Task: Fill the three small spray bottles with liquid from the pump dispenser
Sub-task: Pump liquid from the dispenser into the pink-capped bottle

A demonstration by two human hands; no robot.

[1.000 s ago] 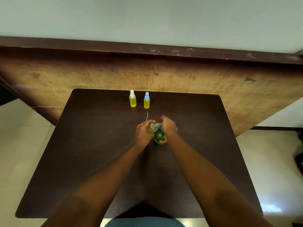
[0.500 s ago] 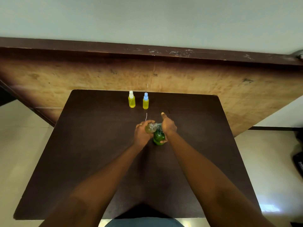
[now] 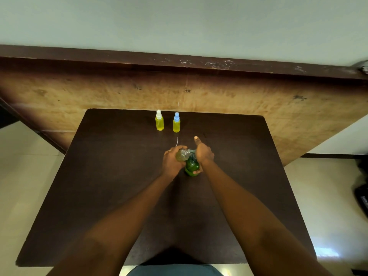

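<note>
On table (image 3: 119, 176): 2 filled bottles (image 3: 159, 123) | left fingers (image 3: 180, 148) hold third bottle (image 3: 182, 155) | right fingers (image 3: 197, 143) hold 1 dispenser (image 3: 192, 166)

Plain indoor room; dark table (image 3: 119, 176), pale floor (image 3: 23, 176)

Left hand (image 3: 172, 163), right hand (image 3: 203, 154), both curled.

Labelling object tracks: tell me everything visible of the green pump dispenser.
The green pump dispenser is glossy, translucent dark-green plastic with a rounded body, upright on the table. The right hand covers its top, fingers curled round the body. Its pale spout reaches the small clear bottle gripped by the left hand. Fill level unreadable.
</note>
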